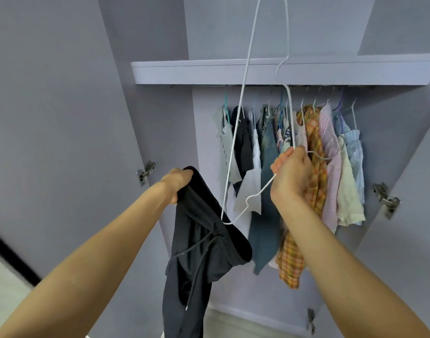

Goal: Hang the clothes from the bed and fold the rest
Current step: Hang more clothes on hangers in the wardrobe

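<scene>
My left hand point(178, 184) clenches the waistband of the black drawstring shorts point(204, 259), which hang down toward 6 o'clock in front of the open wardrobe. My right hand point(290, 175) grips a white wire hanger point(236, 132) by one lower corner, so its long frame points up toward 12 o'clock, tilted, with the hook point(283, 62) near the shelf edge point(209, 74) (I cannot tell whether another hanger is bunched in the same fist).

The risks, as I judge them: held this way, the hanger could snag the hanging clothes point(314, 167) at 3 o'clock, or its hook could catch the shelf. The shorts are held at one point only, so threading them on one-handed may let them slide off the thin wire. The loose drawstring point(197, 264) could also tangle around the frame.
</scene>
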### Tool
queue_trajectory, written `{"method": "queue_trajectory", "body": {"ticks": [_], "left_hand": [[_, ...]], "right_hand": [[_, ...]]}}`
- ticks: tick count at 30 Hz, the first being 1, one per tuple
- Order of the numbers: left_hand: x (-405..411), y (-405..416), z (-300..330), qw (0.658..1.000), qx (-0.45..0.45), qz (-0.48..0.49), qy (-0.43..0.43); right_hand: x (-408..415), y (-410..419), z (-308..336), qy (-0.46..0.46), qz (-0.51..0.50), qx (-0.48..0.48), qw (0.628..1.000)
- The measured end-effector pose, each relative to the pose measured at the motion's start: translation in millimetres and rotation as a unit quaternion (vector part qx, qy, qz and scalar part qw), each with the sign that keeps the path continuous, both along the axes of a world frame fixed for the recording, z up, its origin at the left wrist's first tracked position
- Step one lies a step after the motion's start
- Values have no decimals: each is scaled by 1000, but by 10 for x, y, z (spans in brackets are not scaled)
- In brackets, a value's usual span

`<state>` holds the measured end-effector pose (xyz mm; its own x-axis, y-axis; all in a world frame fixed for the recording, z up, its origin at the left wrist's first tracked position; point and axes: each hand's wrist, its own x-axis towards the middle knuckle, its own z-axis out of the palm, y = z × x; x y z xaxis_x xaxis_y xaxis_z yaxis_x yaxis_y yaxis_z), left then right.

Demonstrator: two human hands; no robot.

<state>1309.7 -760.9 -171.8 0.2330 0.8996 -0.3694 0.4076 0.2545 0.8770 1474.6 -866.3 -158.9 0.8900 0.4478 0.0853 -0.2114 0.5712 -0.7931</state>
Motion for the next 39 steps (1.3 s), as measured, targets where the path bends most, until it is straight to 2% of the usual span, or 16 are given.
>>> {"method": "queue_trajectory", "body": {"ticks": [5, 9, 11, 15, 20, 21, 22, 25, 27, 28, 30, 35, 39], "left_hand": [[-102, -55, 135, 1000, 8, -9, -20], [-245, -112, 434, 993, 2, -12, -119], [-359, -128, 582, 989, 26, -18, -146], [-641, -65, 605, 989, 107, 2, -106], [-834, -23, 337, 987, 76, 89, -114], [-804, -46, 302, 986, 67, 89, -125], [-763, -74, 287, 985, 57, 83, -140], [-632, -144, 281, 983, 25, 24, -181], [-554, -171, 312, 981, 30, -8, -194], [-525, -181, 335, 980, 38, -15, -196], [-497, -195, 393, 980, 66, -20, -189], [-656, -122, 458, 976, 115, 17, -185], [-789, -100, 365, 983, 114, 21, -144]], "right_hand": [[-150, 181, 53, -2, 25, 5, 1000], [-370, 296, -415, -57, 24, -107, 992], [-392, 304, -690, -127, 21, -176, 976], [-238, 273, -768, -278, 8, -211, 937], [-126, 240, -623, -451, -24, -215, 866], [-160, 251, -624, -455, -8, -221, 863], [-195, 285, -614, -422, 21, -227, 877], [-316, 404, -577, -179, 113, -204, 956], [-389, 466, -594, -71, 144, -156, 975], [-421, 480, -619, -49, 149, -145, 977], [-457, 457, -710, -71, 144, -165, 973], [-327, 322, -1051, -197, 123, -257, 938], [-381, 369, -979, -213, 150, -260, 930]]}}
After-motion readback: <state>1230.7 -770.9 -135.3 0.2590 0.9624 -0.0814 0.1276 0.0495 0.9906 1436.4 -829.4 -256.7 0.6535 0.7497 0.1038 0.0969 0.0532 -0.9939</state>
